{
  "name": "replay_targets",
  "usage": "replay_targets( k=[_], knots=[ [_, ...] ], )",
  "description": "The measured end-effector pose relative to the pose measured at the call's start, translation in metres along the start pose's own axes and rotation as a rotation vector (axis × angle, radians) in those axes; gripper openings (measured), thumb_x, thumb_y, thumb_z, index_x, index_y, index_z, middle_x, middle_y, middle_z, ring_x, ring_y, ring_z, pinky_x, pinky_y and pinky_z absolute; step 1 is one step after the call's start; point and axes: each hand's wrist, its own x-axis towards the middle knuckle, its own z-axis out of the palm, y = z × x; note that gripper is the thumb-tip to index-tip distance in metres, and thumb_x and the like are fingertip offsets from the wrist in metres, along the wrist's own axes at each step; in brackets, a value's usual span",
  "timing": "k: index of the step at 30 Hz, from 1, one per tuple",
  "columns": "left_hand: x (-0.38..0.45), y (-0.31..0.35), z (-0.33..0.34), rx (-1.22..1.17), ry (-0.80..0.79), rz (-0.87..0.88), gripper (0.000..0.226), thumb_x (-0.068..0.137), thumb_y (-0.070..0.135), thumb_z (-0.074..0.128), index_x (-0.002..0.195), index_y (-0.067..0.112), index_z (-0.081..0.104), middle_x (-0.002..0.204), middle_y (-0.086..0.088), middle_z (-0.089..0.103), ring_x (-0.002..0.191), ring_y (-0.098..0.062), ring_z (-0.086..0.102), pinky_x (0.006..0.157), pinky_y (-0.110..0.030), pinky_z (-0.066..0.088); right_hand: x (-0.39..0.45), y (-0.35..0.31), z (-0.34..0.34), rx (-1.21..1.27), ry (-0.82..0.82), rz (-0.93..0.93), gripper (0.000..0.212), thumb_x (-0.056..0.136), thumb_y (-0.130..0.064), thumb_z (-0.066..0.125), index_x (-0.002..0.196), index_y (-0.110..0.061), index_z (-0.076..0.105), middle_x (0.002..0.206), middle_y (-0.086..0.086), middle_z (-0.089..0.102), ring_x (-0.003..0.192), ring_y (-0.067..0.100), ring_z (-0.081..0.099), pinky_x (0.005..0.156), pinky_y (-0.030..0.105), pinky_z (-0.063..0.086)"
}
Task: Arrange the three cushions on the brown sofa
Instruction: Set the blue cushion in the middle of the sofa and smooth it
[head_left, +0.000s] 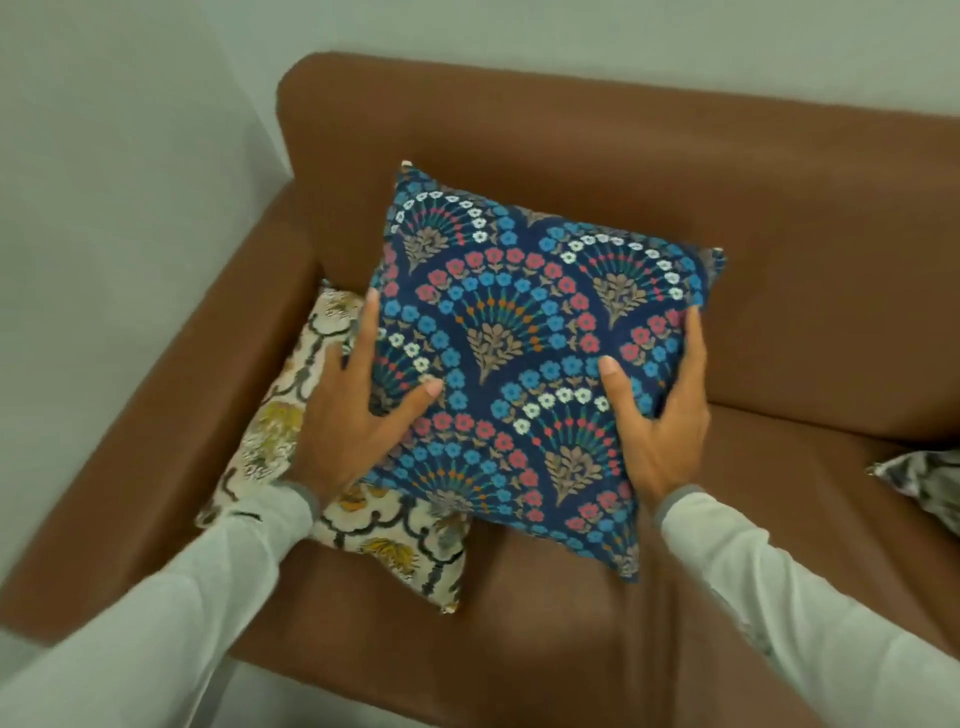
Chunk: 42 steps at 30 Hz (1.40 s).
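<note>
The square navy cushion printed with blue, red and white flower fans (524, 364) is held from both sides over the seat of the brown leather-look sofa (597, 150), near the left armrest: the left hand (358, 415) has its grip closed on the left edge, thumb across the printed face and fingers wrapped behind, and the right hand (660, 410) clamps the right edge the same way. The cushion tilts back toward the backrest and its lower left part overlaps the cream cushion with a dark lattice and yellow motifs (332, 467), which lies flat in the corner of the seat. To do this step well, I would keep both edges pinched evenly so the soft filling does not sag, stand the cushion upright against the backrest, and let go only once its lower edge sits firmly on the seat; the cream cushion beneath could make it slide or lean. A third, grey-and-white patterned cushion (924, 483) shows only partly at the right edge. The seat looks smooth and slightly slippery. Behind stands a plain pale wall (130, 156), meeting in a corner beside the armrest.
</note>
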Motion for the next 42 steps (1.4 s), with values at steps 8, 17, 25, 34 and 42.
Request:
replay_targets(
  k=[8, 17, 25, 34, 42],
  knots=[
    [0.003, 0.092, 0.172, -0.09, -0.298, 0.047, 0.116, 0.08, 0.084, 0.065, 0.154, 0.069, -0.023, 0.177, -0.012, 0.011, 0.163, -0.038, 0.021, 0.124, -0.067, 0.033, 0.051, 0.091, -0.172, -0.364, -0.04, -0.063, 0.123, 0.071, -0.087, 0.07, 0.17, -0.038, 0.015, 0.156, 0.002, 0.05, 0.142, 0.026, 0.051, 0.121, 0.041, 0.039],
    [-0.007, 0.096, 0.269, 0.089, -0.211, 0.031, 0.125, 0.084, 0.065, 0.076, 0.159, 0.055, -0.023, 0.153, -0.028, 0.04, 0.135, -0.046, 0.05, 0.107, -0.052, 0.047, 0.088, 0.148, -0.216, -0.477, -0.231, -0.07, 0.124, 0.069, -0.07, 0.079, 0.165, -0.046, 0.005, 0.146, 0.015, 0.046, 0.131, 0.034, 0.054, 0.106, 0.051, 0.052],
    [0.002, 0.088, 0.249, 0.071, -0.289, 0.076, 0.119, 0.083, 0.068, 0.072, 0.154, 0.067, -0.024, 0.158, -0.025, 0.038, 0.137, -0.044, 0.05, 0.11, -0.053, 0.046, 0.076, 0.146, -0.208, -0.48, -0.207, -0.03, 0.127, 0.07, -0.064, 0.085, 0.165, -0.042, 0.005, 0.141, 0.016, 0.047, 0.125, 0.035, 0.058, 0.102, 0.043, 0.051],
    [0.016, 0.083, 0.232, 0.464, -0.179, 0.262, 0.115, 0.088, 0.085, 0.051, 0.173, 0.028, -0.002, 0.151, -0.034, 0.042, 0.128, -0.052, 0.055, 0.102, -0.06, 0.052, 0.074, 0.139, -0.199, -0.751, -0.128, -0.133, 0.121, 0.079, -0.086, 0.066, 0.172, -0.03, 0.011, 0.166, 0.032, 0.027, 0.146, 0.049, 0.043, 0.115, 0.067, 0.044],
    [0.057, 0.14, 0.243, 0.721, 0.053, 0.714, 0.082, 0.112, 0.06, 0.039, 0.169, 0.004, 0.023, 0.174, -0.03, 0.02, 0.163, -0.044, 0.021, 0.13, -0.06, 0.024, 0.115, 0.123, -0.183, -1.129, -0.127, -0.511, 0.097, 0.101, -0.081, 0.034, 0.172, -0.017, 0.018, 0.175, 0.031, 0.014, 0.164, 0.045, 0.014, 0.129, 0.069, 0.013]
  ],
)
